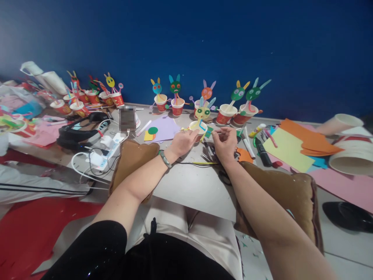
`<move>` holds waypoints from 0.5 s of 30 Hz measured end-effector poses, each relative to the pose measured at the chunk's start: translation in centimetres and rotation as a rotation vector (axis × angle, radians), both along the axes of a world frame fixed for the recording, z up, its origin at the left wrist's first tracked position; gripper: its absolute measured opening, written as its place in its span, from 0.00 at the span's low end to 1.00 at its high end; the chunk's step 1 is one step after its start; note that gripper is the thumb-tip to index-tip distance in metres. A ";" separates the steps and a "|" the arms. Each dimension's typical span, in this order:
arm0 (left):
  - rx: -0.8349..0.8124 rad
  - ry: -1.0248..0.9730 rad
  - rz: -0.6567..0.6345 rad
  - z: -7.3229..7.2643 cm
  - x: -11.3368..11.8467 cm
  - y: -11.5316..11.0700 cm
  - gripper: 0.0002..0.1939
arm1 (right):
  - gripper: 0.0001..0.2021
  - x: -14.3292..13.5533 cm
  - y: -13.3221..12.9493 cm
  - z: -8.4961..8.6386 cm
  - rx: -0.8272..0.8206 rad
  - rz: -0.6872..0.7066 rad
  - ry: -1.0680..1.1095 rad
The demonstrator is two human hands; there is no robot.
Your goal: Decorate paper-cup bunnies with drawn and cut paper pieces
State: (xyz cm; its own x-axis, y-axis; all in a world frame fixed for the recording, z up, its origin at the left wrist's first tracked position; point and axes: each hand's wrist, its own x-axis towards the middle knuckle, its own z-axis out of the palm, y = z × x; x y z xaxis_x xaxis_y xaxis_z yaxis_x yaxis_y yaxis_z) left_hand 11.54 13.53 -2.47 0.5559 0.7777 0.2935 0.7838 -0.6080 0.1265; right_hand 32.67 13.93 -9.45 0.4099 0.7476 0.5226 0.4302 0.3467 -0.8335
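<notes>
My left hand (185, 142) is closed on the side of a small paper cup (197, 126) near the table's middle. From the cup rises a yellow paper rabbit head (202, 112) with light blue ears and green-ringed eyes; a bent blue strip (202, 124) shows below it. Just right of the cup, my right hand (226, 143) has thumb and forefinger pinched together, and whatever sits in the pinch is too small to name. A green paper piece (208, 132) lies between the hands. Metal tools, perhaps scissors (208, 151), lie partly hidden beside my right wrist.
Several finished cup figures (177, 107) line the blue wall. A purple sheet (164, 127), a power strip (112, 151) with cables and a black headset (77, 132) are left. Brown cushions (279, 190) lie under my forearms. Orange sheets (305, 136) and a black marker (262, 152) lie right.
</notes>
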 end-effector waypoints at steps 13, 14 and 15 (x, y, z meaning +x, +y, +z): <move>-0.027 0.031 0.011 0.2 0.0 -0.1 0.18 | 0.23 0.1 0.3 -0.1 0.012 -0.032 -0.026; -0.029 0.033 0.012 0.2 0.0 -0.1 0.18 | 0.23 0.1 0.2 -0.1 0.013 -0.034 -0.029; -0.028 0.032 0.012 0.2 0.0 -0.1 0.18 | 0.23 0.2 0.2 0.0 0.013 -0.035 -0.029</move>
State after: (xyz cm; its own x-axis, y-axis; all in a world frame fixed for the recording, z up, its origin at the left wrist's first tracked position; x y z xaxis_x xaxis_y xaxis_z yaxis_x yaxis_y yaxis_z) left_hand 11.54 13.40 -2.27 0.5554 0.7920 0.2536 0.7947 -0.5953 0.1186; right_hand 32.83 14.16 -9.50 0.4202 0.7259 0.5446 0.4667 0.3418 -0.8157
